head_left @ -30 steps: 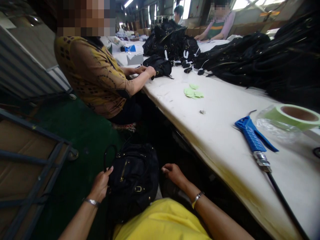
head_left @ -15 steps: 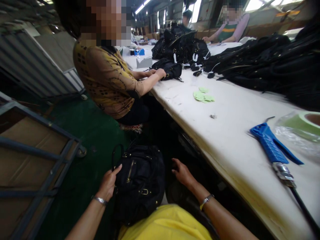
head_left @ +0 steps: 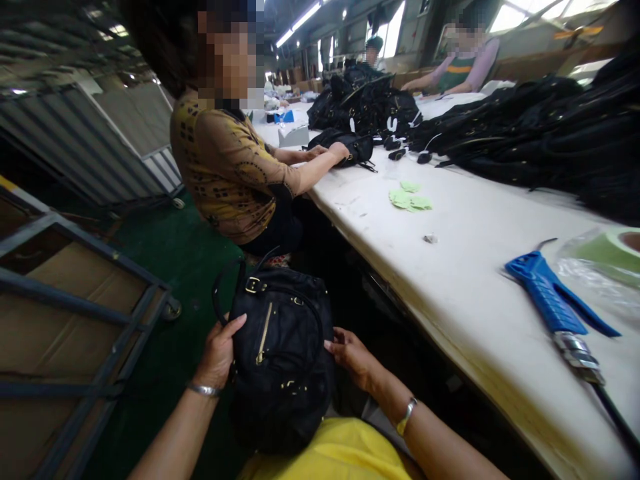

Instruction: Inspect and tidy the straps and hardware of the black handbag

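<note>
**Both hands clasp a black handbag held above the lap**

At nine o'clock a metal-framed cart (head_left: 75,293) with cardboard panels stands on the green floor (head_left: 185,267).

The left hand (head_left: 219,353) comes up from seven o'clock, forearm bare, a silver bangle (head_left: 204,390) at the wrist. Its palm lies flat on the left side of the black handbag (head_left: 283,360), thumb stretched across the front panel toward the gold zip (head_left: 264,333); the other fingers wrap behind, out of sight. Its grip is closed on the bag's side.

The handbag sits low at six o'clock, upright, off the table and just left of its edge, with its looped handle (head_left: 220,293) curving out at its upper left and a gold buckle (head_left: 253,285) near the top. Its base meets the person's yellow shirt (head_left: 325,457).

The right hand (head_left: 353,357) reaches in from five o'clock, wrist bent, fingers curled against the bag's right edge, a gold bracelet (head_left: 406,417) on the wrist. Its grip presses the bag from the opposite side.

At twelve o'clock a co-worker in a patterned brown top (head_left: 230,173) sits at the white table (head_left: 460,267), both hands on another black bag (head_left: 350,143). Green paper scraps (head_left: 409,199) lie beyond. At three o'clock rests a blue-handled air gun (head_left: 550,297), near a roll of green tape (head_left: 610,252). A heap of black bags (head_left: 525,133) fills two o'clock.
</note>
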Tool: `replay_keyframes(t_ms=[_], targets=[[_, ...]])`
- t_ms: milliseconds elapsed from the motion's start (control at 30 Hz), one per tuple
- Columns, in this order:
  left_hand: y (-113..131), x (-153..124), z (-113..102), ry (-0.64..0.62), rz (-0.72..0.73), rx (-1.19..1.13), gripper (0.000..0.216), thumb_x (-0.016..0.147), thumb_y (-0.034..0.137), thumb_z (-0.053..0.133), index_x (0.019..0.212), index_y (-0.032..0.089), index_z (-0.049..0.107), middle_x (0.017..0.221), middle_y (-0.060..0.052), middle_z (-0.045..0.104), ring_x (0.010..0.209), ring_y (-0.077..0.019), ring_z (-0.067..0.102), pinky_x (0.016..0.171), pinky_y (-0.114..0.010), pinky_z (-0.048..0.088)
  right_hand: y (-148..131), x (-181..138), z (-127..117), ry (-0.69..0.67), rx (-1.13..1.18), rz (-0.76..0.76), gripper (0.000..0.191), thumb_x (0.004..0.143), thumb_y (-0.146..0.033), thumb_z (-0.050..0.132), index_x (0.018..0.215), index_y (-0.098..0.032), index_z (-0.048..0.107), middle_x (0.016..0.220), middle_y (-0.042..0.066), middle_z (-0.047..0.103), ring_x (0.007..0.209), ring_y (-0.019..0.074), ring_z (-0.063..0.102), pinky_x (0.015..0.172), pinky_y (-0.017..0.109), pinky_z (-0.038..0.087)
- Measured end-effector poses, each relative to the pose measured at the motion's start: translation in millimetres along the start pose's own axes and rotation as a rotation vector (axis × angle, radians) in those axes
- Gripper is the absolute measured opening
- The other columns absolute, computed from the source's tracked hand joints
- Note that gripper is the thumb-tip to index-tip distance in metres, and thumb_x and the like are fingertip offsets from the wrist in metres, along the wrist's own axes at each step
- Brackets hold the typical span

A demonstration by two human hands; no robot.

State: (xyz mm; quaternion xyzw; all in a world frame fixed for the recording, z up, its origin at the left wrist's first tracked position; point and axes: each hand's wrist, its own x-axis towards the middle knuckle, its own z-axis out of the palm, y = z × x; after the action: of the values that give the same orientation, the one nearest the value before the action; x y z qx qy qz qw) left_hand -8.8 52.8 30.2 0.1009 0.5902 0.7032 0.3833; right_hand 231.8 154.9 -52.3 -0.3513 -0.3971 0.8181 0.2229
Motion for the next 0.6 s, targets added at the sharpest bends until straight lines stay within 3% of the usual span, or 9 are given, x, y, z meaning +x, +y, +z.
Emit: replay_keyframes(t_ms=[300,433,600], targets=[[23.8,22.2,9.1,0.059,-0.066,-0.023,0.022,0.072,0.010,0.068,0.093,0.010,0.071,0.083,-0.010,0.075,0.080,-0.0247,0.073,0.080,-0.040,0.063,-69.2,0.4,10.6,-0.040,0.168,-0.141,0.040,0.057,-0.029,0.085,0.091,-0.016,0.067,0.090,0.006,0.072,0.078,0.0201,0.067,0.070,0.029,0.054],[31.8,22.3,16.8,0.101,-0.233,0.022,0.018,0.078,0.004,0.062,0.095,0.007,0.068,0.075,-0.010,0.074,0.069,-0.0234,0.072,0.074,-0.041,0.064,-72.3,6.5,8.2,0.012,0.181,-0.110,0.039,0.057,-0.027,0.087,0.089,-0.015,0.067,0.086,0.006,0.071,0.070,0.0180,0.066,0.062,0.027,0.055],[39.0,20.7,21.3,0.091,-0.433,0.020,0.017,0.085,0.011,0.055,0.095,0.005,0.068,0.070,-0.012,0.073,0.065,-0.0253,0.072,0.069,-0.041,0.064,-67.3,11.0,7.7,0.084,0.254,-0.084,0.041,0.058,-0.029,0.088,0.087,-0.018,0.062,0.078,0.003,0.068,0.064,0.0138,0.062,0.057,0.023,0.052]])
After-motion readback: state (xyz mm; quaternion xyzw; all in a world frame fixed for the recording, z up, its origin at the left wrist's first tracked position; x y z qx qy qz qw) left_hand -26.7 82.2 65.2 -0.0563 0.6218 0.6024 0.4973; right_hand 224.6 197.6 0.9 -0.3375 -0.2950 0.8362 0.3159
